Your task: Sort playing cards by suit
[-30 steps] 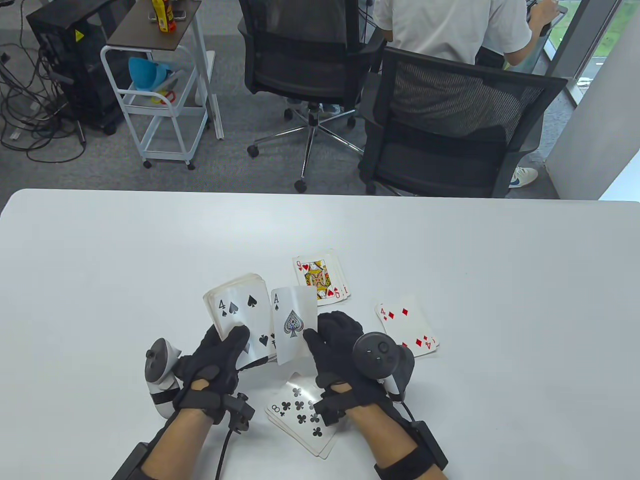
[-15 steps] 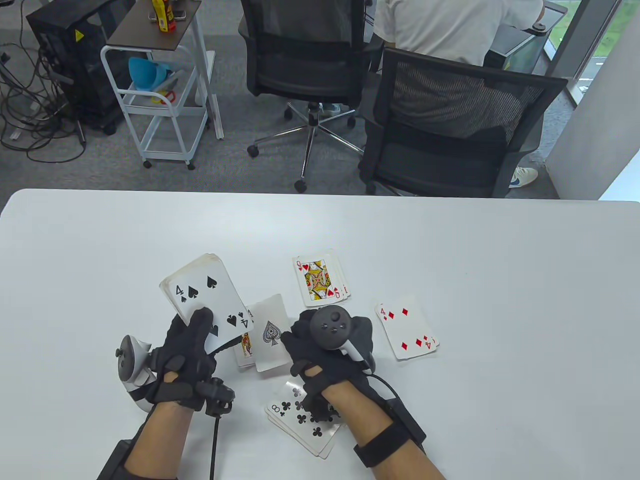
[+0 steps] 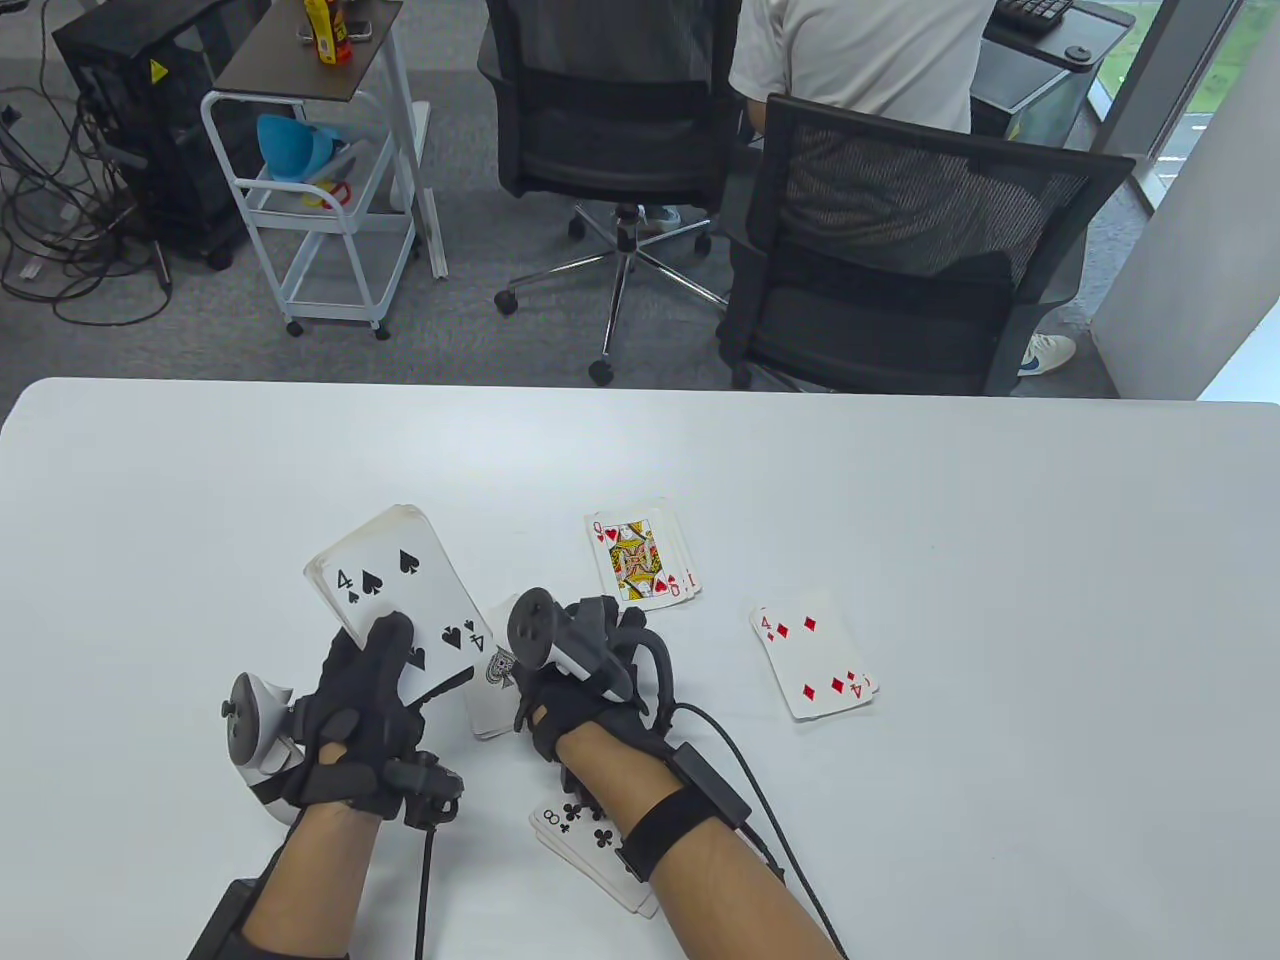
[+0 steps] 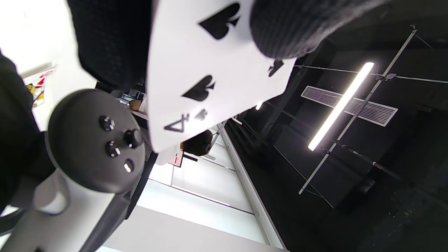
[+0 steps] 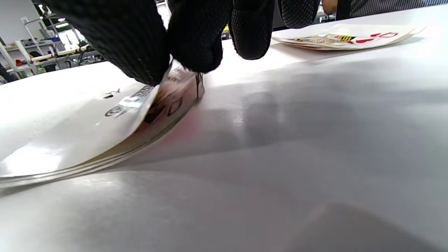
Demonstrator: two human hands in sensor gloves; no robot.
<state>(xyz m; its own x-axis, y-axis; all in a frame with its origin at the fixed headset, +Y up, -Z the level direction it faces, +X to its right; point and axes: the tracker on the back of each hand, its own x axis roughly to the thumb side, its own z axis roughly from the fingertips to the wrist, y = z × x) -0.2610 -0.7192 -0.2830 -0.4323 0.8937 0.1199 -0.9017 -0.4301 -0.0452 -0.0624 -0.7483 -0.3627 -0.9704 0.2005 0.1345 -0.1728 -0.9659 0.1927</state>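
My left hand (image 3: 372, 672) grips the face-up deck (image 3: 392, 583), whose top card is the four of spades (image 4: 210, 87), with the thumb across it, left of the table's centre. My right hand (image 3: 570, 700) is palm down beside it. Its fingertips (image 5: 196, 45) pinch the lifted edge of the ace of spades (image 5: 70, 126), which lies bent on the small spade pile (image 3: 492, 700). A hearts pile topped by a queen (image 3: 640, 562) lies behind. The diamonds pile shows a four (image 3: 815, 650) to the right. The clubs pile with an eight (image 3: 580, 835) lies partly under my right forearm.
The white table (image 3: 1000, 520) stretches wide to the right and behind the piles. Beyond its far edge stand two office chairs (image 3: 900, 260), a seated person (image 3: 870, 50) and a white cart (image 3: 320, 200).
My right hand has carried the ace of spades down and left onto the spade pile and turned palm down. My left hand has moved the deck further left.
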